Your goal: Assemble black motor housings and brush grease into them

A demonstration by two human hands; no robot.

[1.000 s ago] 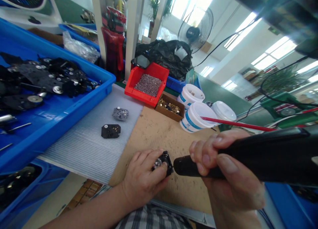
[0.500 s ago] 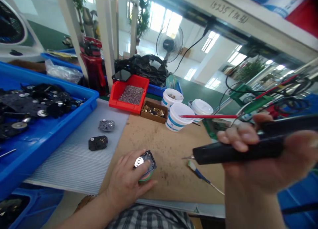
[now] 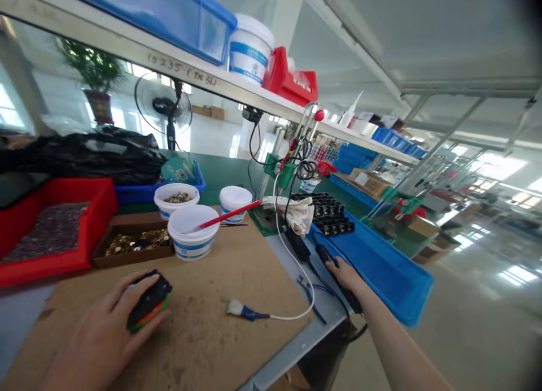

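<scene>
My left hand (image 3: 112, 329) is closed around a small black plastic housing (image 3: 151, 295) with a green and orange rim beneath it, just above the brown cardboard sheet (image 3: 212, 346). Out at the right edge of the bench, my right hand (image 3: 344, 275) grips a black electric screwdriver (image 3: 322, 254) with a cord. The tool lies along the side of the blue tray (image 3: 389, 266); its tip cannot be made out. A brush-like tool with a pale head and blue neck (image 3: 243, 310) rests on the cardboard between my hands, joined to a white cable.
A red bin (image 3: 99, 210) of small screws, a cardboard box (image 3: 101, 255) of brass parts and white tubs (image 3: 192, 247) line the back; a red stick (image 3: 228, 214) leans in one tub. Black parts (image 3: 330, 213) stand at the blue tray's far end. A shelf (image 3: 203, 74) crosses above.
The view has swung right. My right hand has carried the electric screwdriver from above the cardboard to the bench's right edge. My left hand still holds the housing, now turned differently.
</scene>
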